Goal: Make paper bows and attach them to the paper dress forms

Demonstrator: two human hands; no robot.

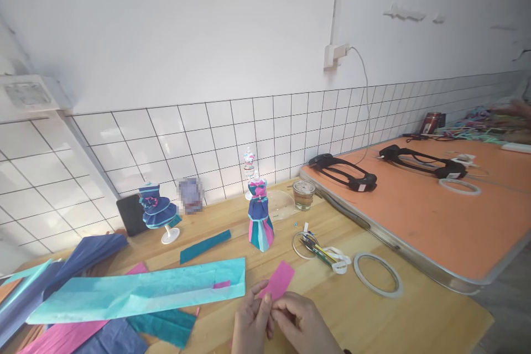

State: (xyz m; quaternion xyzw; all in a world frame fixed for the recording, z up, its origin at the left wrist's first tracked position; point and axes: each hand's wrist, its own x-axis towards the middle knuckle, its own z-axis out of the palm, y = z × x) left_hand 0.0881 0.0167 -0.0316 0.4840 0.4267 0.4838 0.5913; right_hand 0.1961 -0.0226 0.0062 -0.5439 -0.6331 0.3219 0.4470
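A small pink paper piece [282,278] is pinched between the thumb and fingers of my left hand [254,312], low in the centre of the head view. My right hand [299,318] touches the lower edge of the same piece, its thumb and fingers closed there. Beyond my hands stands a small dress form [259,213] in pink, navy and teal. To the left, light blue paper [153,287] lies over navy, pink and teal sheets. A second form in a navy tiered dress [155,207] stands farther back.
Right of my hands are a tape ring [377,275] and pens [319,251]. A glass jar [303,194] stands near the wall. An orange table [435,227] at right holds black headsets [346,171]; another person's hand [516,113] shows at far right.
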